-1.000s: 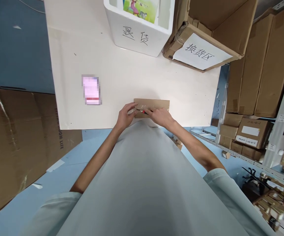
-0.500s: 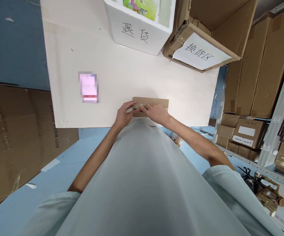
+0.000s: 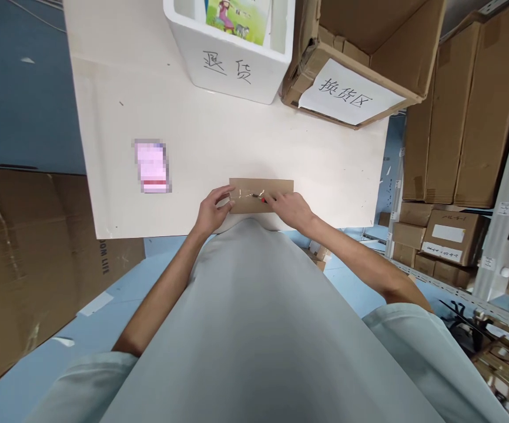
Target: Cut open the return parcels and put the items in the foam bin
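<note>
A small flat cardboard box (image 3: 249,205) lies at the front edge of the white table (image 3: 117,129), with shiny clear tape along its top. My left hand (image 3: 213,210) grips the box's left end between thumb and fingers. Over its right half, my right hand (image 3: 290,208) holds a small cutter (image 3: 263,200) with a red part, its dark tip pointing left at the tape. The fingertips partly hide the cutter's handle. A pink item (image 3: 152,165), blurred out, lies on the table at the left.
A white foam box (image 3: 237,70) holding a colourful picture item stands at the back, beside an open cardboard box (image 3: 351,97) with a paper sign. A large carton (image 3: 29,264) is at the left. Shelves with boxes (image 3: 446,235) stand at the right.
My right hand and the cutter have moved right along the tape, away from my left hand. My left hand stays at the box's left end. The camera view has shifted slightly.
</note>
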Available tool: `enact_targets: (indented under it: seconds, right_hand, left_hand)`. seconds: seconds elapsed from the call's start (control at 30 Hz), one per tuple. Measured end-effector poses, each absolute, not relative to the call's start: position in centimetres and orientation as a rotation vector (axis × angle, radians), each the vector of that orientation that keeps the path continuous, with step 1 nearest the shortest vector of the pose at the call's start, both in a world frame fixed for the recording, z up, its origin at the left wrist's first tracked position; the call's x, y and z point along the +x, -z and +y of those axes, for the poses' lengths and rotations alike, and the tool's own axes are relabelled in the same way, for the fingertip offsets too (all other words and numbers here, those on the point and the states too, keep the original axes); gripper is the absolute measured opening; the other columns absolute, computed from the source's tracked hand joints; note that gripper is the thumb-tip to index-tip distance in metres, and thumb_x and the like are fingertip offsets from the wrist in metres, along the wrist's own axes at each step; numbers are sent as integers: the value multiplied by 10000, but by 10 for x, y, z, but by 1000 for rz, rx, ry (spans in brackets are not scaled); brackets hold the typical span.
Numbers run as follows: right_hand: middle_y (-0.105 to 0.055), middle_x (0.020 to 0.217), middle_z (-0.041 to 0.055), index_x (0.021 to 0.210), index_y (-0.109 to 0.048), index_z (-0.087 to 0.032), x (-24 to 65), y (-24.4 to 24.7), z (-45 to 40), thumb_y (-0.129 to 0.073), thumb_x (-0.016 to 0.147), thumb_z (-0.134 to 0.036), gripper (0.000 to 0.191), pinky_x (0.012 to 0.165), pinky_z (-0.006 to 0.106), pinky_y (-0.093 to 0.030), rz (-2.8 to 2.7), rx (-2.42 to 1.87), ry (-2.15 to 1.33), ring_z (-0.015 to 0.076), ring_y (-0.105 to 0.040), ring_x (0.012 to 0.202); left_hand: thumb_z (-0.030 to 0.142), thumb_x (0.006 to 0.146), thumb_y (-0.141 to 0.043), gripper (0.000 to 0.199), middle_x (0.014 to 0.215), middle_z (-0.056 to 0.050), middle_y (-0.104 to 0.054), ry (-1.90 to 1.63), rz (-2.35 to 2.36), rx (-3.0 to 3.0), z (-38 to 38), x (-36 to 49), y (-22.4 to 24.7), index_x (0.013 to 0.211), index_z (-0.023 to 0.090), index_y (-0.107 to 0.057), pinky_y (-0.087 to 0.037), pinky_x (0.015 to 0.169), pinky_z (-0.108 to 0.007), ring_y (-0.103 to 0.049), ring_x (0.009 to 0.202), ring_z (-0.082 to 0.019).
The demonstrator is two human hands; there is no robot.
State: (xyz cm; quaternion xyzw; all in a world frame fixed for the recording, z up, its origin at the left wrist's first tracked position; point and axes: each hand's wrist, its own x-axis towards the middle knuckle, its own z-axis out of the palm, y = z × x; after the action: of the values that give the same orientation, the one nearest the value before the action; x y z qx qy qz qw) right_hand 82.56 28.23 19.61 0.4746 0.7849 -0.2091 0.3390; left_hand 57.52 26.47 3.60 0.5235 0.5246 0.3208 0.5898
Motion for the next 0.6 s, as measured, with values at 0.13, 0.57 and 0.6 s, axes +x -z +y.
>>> enact_targets:
  seconds: [0.13, 0.57, 0.6]
  right_hand:
    - [-719, 1354, 237, 1640, -447, -142, 881, -208, 271, -308, 1082, -19, 588, 791, 372, -499, 1946, 1297, 495, 303, -782, 1082]
    - [-742, 1437, 147, 1694, -442, -270, 825, -176, 278, -333, 1158, -227, 548, 801, 362, -477, 2231, 1179, 700, 305, -735, 1072]
    - [-740, 1438, 153, 1703, -428, -265, 819, -172, 281, -336, 1156, -223, 556, 807, 365, -478, 2239, 1171, 697, 307, -733, 1069]
  left_hand:
    - [551, 926, -773, 568, 1571, -130, -640, -709, 1238, 1197, 266, 574, -40, 1403, 246, -731, -571, 1197, -557, -671, 1395, -339]
    - [537, 924, -776, 572, 1549, -139, -653, -717, 1248, 1187, 266, 579, -45, 1404, 231, -725, -552, 1219, -552, -663, 1406, -344]
    - [529, 926, -771, 568, 1551, -138, -650, -728, 1242, 1189, 265, 579, -44, 1406, 230, -723, -544, 1229, -552, -658, 1412, -341]
